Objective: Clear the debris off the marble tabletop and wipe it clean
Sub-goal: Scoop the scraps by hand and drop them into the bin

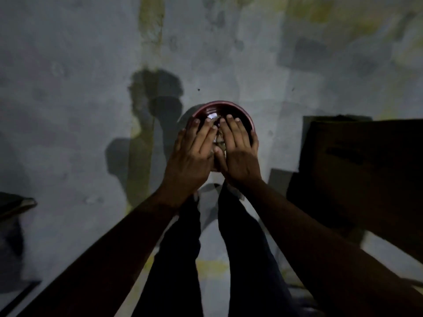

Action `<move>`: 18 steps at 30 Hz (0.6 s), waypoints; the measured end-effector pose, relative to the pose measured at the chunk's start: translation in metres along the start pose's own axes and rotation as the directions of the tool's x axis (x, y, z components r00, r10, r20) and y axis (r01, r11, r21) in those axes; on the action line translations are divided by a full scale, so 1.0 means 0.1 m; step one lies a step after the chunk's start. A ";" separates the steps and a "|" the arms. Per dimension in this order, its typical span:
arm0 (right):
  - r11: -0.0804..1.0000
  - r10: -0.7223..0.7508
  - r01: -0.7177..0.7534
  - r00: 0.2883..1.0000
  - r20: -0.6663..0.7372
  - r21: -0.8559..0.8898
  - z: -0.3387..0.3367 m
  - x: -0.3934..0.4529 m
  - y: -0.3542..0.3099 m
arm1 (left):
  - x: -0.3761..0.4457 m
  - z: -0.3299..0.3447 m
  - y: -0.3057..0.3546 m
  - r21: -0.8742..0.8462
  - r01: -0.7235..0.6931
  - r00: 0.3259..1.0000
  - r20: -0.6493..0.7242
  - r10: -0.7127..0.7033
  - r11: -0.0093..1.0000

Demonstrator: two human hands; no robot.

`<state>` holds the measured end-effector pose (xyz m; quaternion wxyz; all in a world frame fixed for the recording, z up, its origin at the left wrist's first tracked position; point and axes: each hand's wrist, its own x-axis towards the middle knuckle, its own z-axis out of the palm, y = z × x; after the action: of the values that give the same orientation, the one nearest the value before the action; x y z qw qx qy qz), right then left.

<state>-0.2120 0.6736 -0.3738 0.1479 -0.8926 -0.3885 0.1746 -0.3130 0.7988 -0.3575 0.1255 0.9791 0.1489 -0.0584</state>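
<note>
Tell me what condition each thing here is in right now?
Left hand: fingers straight, over the bucket's mouth.
Right hand: fingers straight, beside the left one.
Bucket: upright, open, scraps inside.
Scraps: between the hands, too dim to identify.
Box: dark, at the right, details unclear.

It's dim in here, and the whole view is murky, grainy and grey-green. What light there is falls from behind and above the person, throwing a hard shadow of head and shoulders [146, 124] onto the stained floor [68, 65] ahead. The backs of both hands catch the light, left hand [194, 154] and right hand [238, 156], while the forearms sink to near black toward the bottom. One small white glint flares inside the red bowl [219, 106]. The dark box [361, 170] on the right is almost featureless. Details are soft throughout, smeared at the corners, and the wide lens stretches the arms outward at the lower edge.
</note>
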 end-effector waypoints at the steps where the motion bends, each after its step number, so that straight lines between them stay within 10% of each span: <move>1: 0.999 0.034 -0.034 0.999 -0.021 0.004 -0.27 -0.13 -0.15 | -0.09 -0.28 0.07 0.003 -0.030 0.999 0.012 0.030 1.000; 9: 0.974 0.224 -0.222 0.973 -0.053 0.039 -2.01 -1.38 -0.88 | -0.63 -2.09 0.77 -0.026 -0.235 0.970 0.052 0.236 0.972; 18: 0.839 0.522 -0.544 0.788 -0.326 0.030 -2.98 -3.16 -0.83 | -1.05 -2.97 2.08 0.066 -0.672 0.740 0.034 0.671 0.738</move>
<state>-0.3396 0.4546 -0.0118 0.1246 -0.9862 -0.0970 0.0488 -0.3258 0.6556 -0.0083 0.1026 0.9706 -0.2168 -0.0187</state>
